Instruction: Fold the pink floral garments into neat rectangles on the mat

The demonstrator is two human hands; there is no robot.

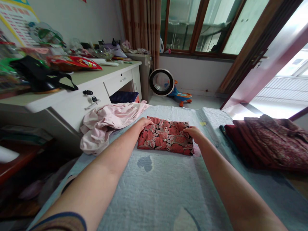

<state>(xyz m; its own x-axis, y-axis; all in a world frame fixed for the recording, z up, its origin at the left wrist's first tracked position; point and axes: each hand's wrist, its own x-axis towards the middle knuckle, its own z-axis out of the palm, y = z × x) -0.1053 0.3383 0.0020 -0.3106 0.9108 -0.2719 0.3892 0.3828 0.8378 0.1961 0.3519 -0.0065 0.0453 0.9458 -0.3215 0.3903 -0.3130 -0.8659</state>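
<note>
A red floral shirt (166, 136), folded into a flat rectangle with its buttons facing up, lies on the blue bedspread (154, 186). My left hand (145, 123) pinches its upper left edge, thumb on top and the other fingers mostly hidden. At the right edge my right hand (194, 132) grips the cloth between thumb and fingers. To the left of the shirt lies a crumpled pale pink garment (108, 125) at the bed's edge.
A stack of folded dark red clothes (269, 141) sits on the right of the bed. Along the left stands a white desk (120, 77) crowded with bags and small items. Beyond the bed are a washing machine with its round door (161, 82) open and a blue ride-on toy (180, 95).
</note>
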